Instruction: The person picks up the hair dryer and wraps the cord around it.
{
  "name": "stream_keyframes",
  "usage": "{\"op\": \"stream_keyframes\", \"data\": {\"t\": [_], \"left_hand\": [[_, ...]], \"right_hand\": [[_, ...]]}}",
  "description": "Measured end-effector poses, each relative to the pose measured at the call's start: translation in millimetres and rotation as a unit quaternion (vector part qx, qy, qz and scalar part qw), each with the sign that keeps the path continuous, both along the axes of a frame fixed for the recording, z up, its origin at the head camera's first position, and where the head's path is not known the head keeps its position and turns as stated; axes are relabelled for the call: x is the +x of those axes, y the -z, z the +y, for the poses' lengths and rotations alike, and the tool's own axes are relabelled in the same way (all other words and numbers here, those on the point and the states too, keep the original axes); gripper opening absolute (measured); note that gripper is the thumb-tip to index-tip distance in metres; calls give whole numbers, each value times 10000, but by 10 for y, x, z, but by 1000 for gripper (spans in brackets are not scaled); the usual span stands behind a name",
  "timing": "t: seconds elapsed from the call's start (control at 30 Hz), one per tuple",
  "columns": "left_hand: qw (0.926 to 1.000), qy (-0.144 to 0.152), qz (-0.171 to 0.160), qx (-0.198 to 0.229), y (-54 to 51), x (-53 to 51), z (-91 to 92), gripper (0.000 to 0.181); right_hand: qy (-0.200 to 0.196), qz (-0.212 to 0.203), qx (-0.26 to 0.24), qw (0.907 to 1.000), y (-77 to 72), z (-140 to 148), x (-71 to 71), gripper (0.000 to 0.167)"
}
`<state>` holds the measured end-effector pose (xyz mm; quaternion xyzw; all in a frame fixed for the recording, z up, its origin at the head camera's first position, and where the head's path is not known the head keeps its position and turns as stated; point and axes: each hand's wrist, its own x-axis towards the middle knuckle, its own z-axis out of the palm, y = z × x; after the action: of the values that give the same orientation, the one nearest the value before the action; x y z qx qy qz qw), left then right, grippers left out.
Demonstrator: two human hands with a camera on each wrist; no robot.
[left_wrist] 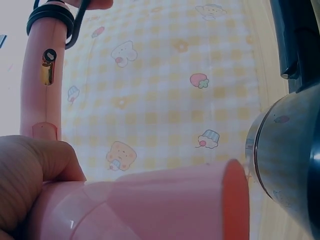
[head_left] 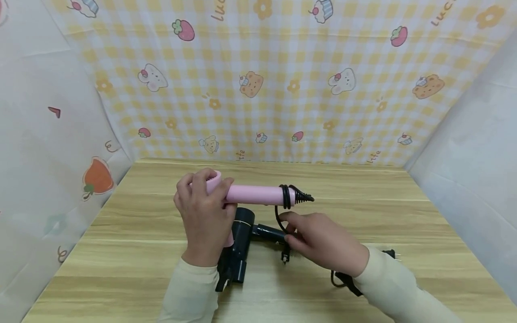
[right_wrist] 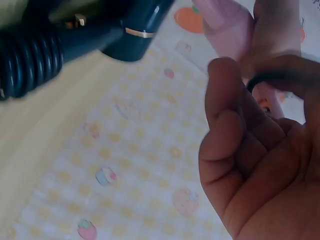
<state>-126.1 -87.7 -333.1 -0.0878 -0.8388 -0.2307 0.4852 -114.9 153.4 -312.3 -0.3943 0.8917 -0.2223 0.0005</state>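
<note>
My left hand (head_left: 206, 211) grips a pink hair dryer (head_left: 256, 194) where barrel and handle meet, holding it above the table with its handle pointing right. Black cord (head_left: 286, 197) is wound round the handle's end. Just below, my right hand (head_left: 323, 240) pinches a length of that cord between thumb and fingers; in the right wrist view its other fingers (right_wrist: 222, 140) are curled. A dark hair dryer (head_left: 243, 224) lies on the table beneath, partly behind the left hand. In the right wrist view, coils of cord (right_wrist: 30, 62) circle the dark dryer's handle.
The wood-grain table (head_left: 133, 251) ends at a yellow checked cloth backdrop (head_left: 282, 112), with white cloth on both sides. A black plug (head_left: 285, 257) is below the dark dryer's handle. Another plug (head_left: 389, 254) and a black cord piece (head_left: 349, 284) lie near the right forearm.
</note>
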Motion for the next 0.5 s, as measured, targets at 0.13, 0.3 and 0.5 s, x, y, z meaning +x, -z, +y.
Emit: {"op": "stream_keyframes", "data": {"t": [0.13,0.3,0.5], "left_hand": [[10000,36,-59,-5,5,-3,2,30],[9999,-47,-136,-51,16,-15,-19,30],[10000,-61,-65,8,25,-26,-41,29]], "right_hand": [[-39,236,67,9997,19,-22,0,18],[-20,541,10,9985,-11,-27,41,19],[-3,1426,-696,9873,-98,9,110,21]]}}
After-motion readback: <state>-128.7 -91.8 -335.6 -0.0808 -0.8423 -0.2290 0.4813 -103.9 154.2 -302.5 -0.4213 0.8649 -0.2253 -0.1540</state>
